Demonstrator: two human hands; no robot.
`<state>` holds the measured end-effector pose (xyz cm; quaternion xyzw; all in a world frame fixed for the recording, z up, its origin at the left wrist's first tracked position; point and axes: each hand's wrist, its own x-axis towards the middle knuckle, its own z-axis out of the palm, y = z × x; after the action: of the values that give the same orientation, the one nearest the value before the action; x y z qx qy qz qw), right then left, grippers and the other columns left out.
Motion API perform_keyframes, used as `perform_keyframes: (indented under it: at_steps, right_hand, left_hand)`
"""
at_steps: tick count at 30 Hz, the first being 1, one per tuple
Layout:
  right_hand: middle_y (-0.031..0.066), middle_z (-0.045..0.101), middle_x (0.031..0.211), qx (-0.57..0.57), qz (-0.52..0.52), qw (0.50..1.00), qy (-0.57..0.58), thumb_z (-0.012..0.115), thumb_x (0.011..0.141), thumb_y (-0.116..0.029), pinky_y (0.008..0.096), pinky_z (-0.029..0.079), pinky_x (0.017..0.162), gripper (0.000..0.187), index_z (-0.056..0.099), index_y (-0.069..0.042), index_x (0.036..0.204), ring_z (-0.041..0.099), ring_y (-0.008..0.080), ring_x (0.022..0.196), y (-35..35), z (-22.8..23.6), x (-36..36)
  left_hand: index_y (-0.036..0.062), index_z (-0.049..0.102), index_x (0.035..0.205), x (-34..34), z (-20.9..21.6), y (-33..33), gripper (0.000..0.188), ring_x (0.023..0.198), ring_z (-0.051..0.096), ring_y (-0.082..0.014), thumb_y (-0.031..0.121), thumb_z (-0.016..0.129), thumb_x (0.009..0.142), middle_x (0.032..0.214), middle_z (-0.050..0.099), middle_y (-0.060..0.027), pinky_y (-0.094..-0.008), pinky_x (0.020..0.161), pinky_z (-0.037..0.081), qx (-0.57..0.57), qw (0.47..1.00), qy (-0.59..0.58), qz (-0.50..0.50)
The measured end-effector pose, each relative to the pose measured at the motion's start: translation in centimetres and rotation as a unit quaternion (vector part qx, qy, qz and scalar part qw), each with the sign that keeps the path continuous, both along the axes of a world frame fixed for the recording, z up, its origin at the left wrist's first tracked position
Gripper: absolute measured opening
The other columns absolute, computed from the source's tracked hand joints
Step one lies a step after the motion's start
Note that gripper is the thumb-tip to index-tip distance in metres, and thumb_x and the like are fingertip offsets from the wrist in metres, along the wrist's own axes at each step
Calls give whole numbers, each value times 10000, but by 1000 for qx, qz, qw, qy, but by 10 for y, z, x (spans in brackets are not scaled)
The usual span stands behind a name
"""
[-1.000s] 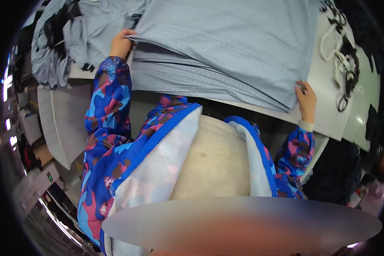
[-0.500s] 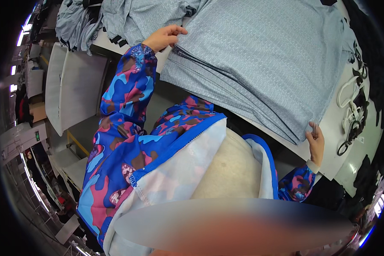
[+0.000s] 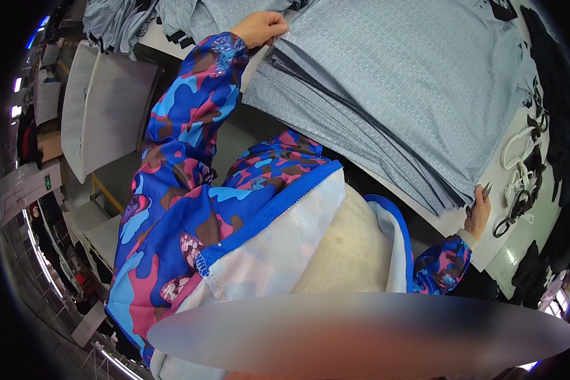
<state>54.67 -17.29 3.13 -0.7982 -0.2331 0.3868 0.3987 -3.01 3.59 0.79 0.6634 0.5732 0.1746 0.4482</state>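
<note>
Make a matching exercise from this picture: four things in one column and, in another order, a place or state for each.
Things:
1. left hand
2. right hand
3. grey stack
4. white hangers

Places or states:
a. lies spread across the white table
b. grips the stack's far left corner
c. lie on the table to the right of the stack
d. holds the stack's near right corner, with a small metal tool

Pairs: 1-b, 2-d, 3-a, 4-c
</note>
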Motion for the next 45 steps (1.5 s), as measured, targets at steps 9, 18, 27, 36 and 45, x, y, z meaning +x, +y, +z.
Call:
perform_keyframes:
  at_steps: [9, 18, 27, 36, 45]
  right_hand:
    - [-71, 442, 573, 31, -44, 998, 30, 601, 807, -313, 188, 233, 359, 194, 560, -124, 824, 359, 33, 409, 9, -16, 11]
    - [-50, 382, 502, -74, -48, 996, 1, 592, 777, -467, 229, 213, 358, 355, 516, -131, 691, 336, 71, 383, 31, -28, 16]
    - [-20, 477, 594, -33, -72, 996, 44, 535, 798, -523, 219, 188, 380, 472, 588, -57, 850, 309, 52, 406, 22, -12, 10]
    - [80, 514, 950, 169, 99, 921, -336, 466, 903, -222, 256, 374, 774, 291, 512, 11, 1073, 470, 140, 856, 25, 47, -109]
    - [44, 518, 928, 149, 386, 902, -124, 488, 884, -148, 212, 383, 713, 233, 500, -9, 1071, 464, 91, 787, 62, 18, -255]
  left_hand:
    - [71, 545, 937, 7, -5, 8, 181, 471, 454, -54, 235, 524, 865, 651, 524, 10, -217, 358, 319, -49, 953, -270, 131]
    - [-19, 478, 1132, 13, 14, -3, 452, 590, 483, -80, 349, 509, 871, 788, 532, -25, -205, 488, 394, -115, 954, -247, 126]
    - [-29, 415, 1220, 2, 0, -5, 464, 697, 514, -104, 145, 565, 817, 967, 545, -84, -219, 612, 450, -103, 954, -282, 24]
    - [19, 572, 984, -20, -10, -52, 241, 593, 525, -95, 153, 549, 785, 725, 573, -52, -239, 554, 433, 131, 979, -1, 157]
    - [95, 662, 824, 12, -33, -114, 223, 692, 571, -229, 278, 615, 705, 720, 571, -58, -334, 630, 453, 145, 957, 58, 245]
